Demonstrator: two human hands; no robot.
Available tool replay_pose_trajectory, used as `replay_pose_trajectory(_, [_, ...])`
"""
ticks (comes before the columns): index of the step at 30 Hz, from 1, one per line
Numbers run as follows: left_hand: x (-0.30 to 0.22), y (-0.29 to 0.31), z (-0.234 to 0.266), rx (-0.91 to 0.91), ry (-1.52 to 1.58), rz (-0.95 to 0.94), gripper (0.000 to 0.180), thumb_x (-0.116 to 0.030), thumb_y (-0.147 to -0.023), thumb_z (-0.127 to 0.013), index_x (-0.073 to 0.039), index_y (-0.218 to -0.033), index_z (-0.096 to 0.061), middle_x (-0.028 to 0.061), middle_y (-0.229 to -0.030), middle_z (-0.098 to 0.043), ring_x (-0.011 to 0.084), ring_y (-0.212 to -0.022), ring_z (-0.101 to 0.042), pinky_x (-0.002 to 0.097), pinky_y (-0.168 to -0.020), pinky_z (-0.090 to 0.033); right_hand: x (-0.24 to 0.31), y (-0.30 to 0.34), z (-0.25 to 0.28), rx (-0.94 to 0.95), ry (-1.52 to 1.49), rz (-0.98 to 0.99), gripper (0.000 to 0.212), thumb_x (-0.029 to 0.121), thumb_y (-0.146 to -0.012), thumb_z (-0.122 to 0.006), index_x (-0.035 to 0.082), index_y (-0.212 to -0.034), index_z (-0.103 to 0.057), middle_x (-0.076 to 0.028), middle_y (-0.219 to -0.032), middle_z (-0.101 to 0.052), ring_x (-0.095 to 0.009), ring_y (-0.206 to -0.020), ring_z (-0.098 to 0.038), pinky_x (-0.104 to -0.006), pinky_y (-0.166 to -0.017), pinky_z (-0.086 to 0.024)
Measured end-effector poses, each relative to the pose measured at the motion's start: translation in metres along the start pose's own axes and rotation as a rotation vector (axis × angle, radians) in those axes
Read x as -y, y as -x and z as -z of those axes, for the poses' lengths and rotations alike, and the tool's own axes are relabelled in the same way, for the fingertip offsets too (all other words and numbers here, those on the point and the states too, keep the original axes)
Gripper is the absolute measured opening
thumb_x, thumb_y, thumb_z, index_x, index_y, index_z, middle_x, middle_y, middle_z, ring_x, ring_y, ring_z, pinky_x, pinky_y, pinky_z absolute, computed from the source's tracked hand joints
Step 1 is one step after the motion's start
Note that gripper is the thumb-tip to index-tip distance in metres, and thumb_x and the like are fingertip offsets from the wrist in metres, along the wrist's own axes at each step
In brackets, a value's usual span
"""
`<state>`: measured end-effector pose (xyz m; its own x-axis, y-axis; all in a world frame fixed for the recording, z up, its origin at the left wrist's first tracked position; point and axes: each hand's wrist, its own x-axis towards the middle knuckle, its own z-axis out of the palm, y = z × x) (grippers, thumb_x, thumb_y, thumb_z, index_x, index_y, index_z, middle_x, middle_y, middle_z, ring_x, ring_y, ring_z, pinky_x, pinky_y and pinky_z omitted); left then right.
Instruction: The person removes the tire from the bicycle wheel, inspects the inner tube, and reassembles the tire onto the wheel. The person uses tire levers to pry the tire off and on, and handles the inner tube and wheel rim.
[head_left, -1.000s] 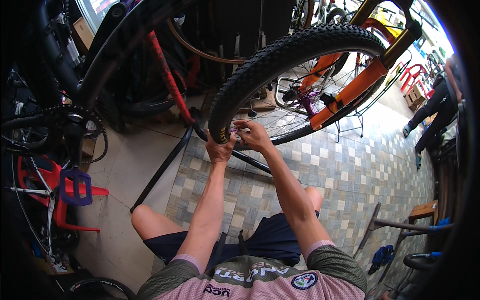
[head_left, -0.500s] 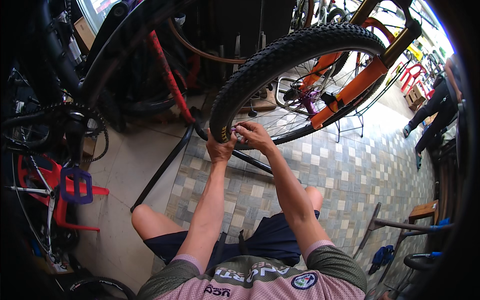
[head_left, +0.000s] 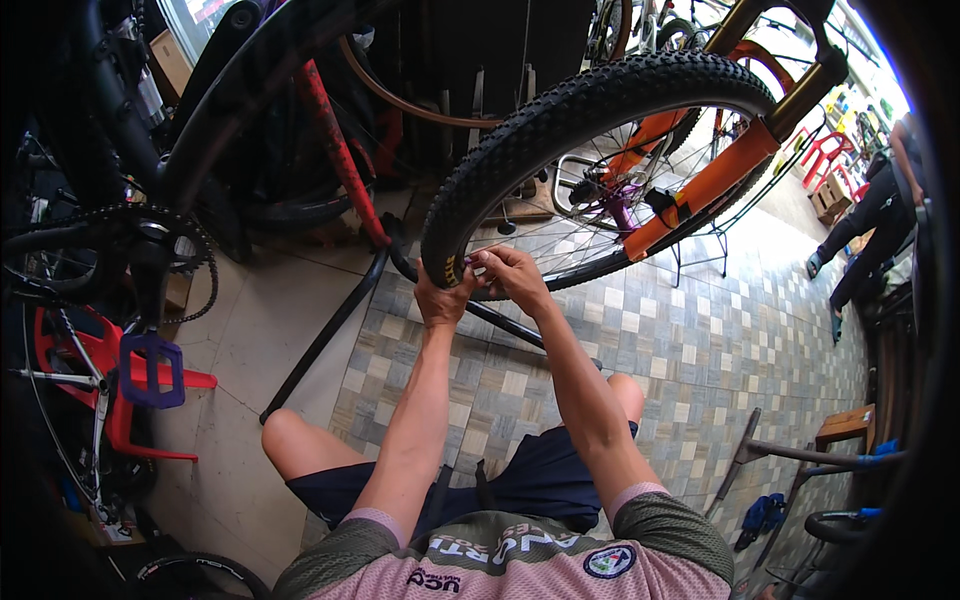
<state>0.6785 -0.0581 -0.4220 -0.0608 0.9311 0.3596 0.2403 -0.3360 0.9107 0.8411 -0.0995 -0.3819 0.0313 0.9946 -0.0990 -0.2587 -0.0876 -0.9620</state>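
Note:
A bicycle front wheel with a knobby black tire (head_left: 560, 110) stands before me, in an orange fork (head_left: 700, 190) with a purple hub (head_left: 622, 205). My left hand (head_left: 442, 298) is wrapped round the tire's near lower part, beside yellow lettering on the sidewall. Close by, at the inner edge of the rim, my right hand (head_left: 512, 276) has thumb and fingers pinched together on a small purple piece (head_left: 468, 263). The fingers cover most of that piece, so its exact kind is hidden.
A red and black stand (head_left: 345, 160) rises left of the wheel, its black leg (head_left: 325, 335) reaching toward my knee. At left are a crank with a purple pedal (head_left: 152, 370) and a red plastic chair (head_left: 120, 430). A person (head_left: 875, 215) stands at far right, above a wooden stool (head_left: 846, 424).
The wheel and fork have shifted very slightly to the right. My right fingers have moved a little around the purple piece, while my left hand keeps its hold on the tire.

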Motion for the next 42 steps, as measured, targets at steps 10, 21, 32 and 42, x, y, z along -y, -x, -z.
replay_pose_trajectory(10, [-0.001, -0.002, -0.002, -0.008, -0.011, -0.054, 0.057, -0.031, -0.078, -0.086, -0.005, -0.124, -0.064, 0.0145, -0.102, -0.076, 0.0317, -0.093, -0.077, 0.0432, -0.082, -0.06, -0.009, -0.001, -0.009, -0.141, 0.298, 0.261, 0.028, 0.001, -0.1, -0.065, 0.002, -0.128, -0.069, -0.006, -0.108, -0.077, -0.012, -0.086, -0.072, -0.0275, -0.074, -0.058])
replay_pose_trajectory(21, [-0.008, -0.001, -0.004, -0.002, 0.017, -0.055, 0.056, -0.032, -0.078, -0.085, -0.004, -0.123, -0.064, 0.0147, -0.099, -0.076, 0.0335, -0.091, -0.076, 0.0437, -0.081, -0.06, -0.019, -0.006, -0.002, -0.313, 0.564, 0.177, 0.029, 0.02, -0.097, -0.075, 0.002, -0.12, -0.073, -0.012, -0.099, -0.079, -0.021, -0.077, -0.074, -0.0316, -0.066, -0.056])
replay_pose_trajectory(32, [-0.007, 0.002, -0.001, -0.024, -0.001, -0.037, 0.056, -0.03, -0.078, -0.085, -0.006, -0.124, -0.065, 0.014, -0.101, -0.077, 0.0306, -0.093, -0.078, 0.0436, -0.081, -0.061, 0.019, 0.006, -0.011, -0.211, -0.069, -0.081, 0.04, 0.01, -0.097, -0.075, 0.006, -0.136, -0.065, -0.003, -0.108, -0.076, -0.004, -0.063, -0.056, -0.0198, -0.051, -0.042])
replay_pose_trajectory(42, [0.002, 0.002, -0.002, -0.008, 0.0, -0.054, 0.061, -0.033, -0.076, -0.086, -0.005, -0.126, -0.064, 0.0131, -0.101, -0.076, 0.0302, -0.093, -0.077, 0.0429, -0.083, -0.061, 0.002, 0.001, -0.006, -0.098, -0.119, -0.02, 0.043, -0.005, -0.094, -0.067, 0.006, -0.136, -0.065, -0.005, -0.118, -0.071, -0.004, -0.067, -0.052, -0.0189, -0.055, -0.04])
